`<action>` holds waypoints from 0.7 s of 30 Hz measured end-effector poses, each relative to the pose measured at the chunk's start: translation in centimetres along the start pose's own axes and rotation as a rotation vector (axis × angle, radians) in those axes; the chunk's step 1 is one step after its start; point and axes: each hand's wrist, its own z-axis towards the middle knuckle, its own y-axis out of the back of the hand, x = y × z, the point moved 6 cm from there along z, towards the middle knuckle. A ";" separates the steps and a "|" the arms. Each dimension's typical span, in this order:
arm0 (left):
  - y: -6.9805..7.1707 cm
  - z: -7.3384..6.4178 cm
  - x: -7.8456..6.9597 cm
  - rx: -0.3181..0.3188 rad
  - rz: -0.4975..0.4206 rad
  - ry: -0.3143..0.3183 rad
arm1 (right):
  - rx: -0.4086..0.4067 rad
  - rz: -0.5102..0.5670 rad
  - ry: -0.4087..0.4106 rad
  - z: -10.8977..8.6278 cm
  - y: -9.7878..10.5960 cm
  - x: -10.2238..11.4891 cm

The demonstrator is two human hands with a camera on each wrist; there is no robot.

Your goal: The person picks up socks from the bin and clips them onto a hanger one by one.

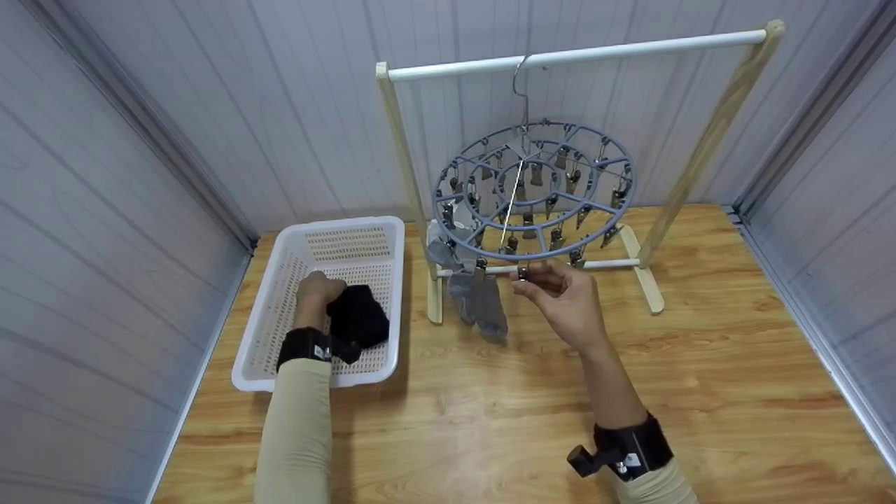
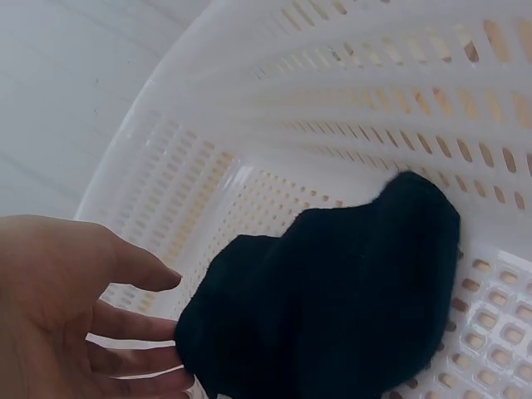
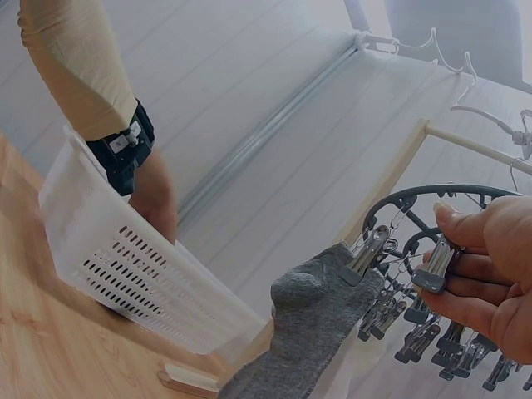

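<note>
My left hand (image 2: 91, 324) is inside the white basket, fingertips against a dark bunched cloth (image 2: 324, 291) and thumb apart from it. In the head view that cloth (image 1: 358, 316) looks black; its kind cannot be told. My right hand (image 1: 570, 301) pinches a metal clip (image 3: 435, 268) on the near rim of the round hanger (image 1: 535, 253), between thumb and fingers. Nothing hangs from this clip. Just left of it, a grey sock (image 3: 312, 312) hangs from another clip (image 3: 370, 251). More grey socks (image 1: 448, 245) hang at the hanger's left side.
The white basket (image 1: 245, 350) stands on the wooden floor (image 1: 490, 420) at left. A rack with a white top rail (image 1: 588, 56) and wooden legs (image 1: 714, 140) carries the hanger by its hook (image 1: 519, 84). Panelled walls (image 1: 294, 112) enclose the back and sides.
</note>
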 end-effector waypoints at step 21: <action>0.0 0.4 0.2 0.079 -0.020 -0.033 | -0.011 -0.008 -0.004 0.0 0.0 0.1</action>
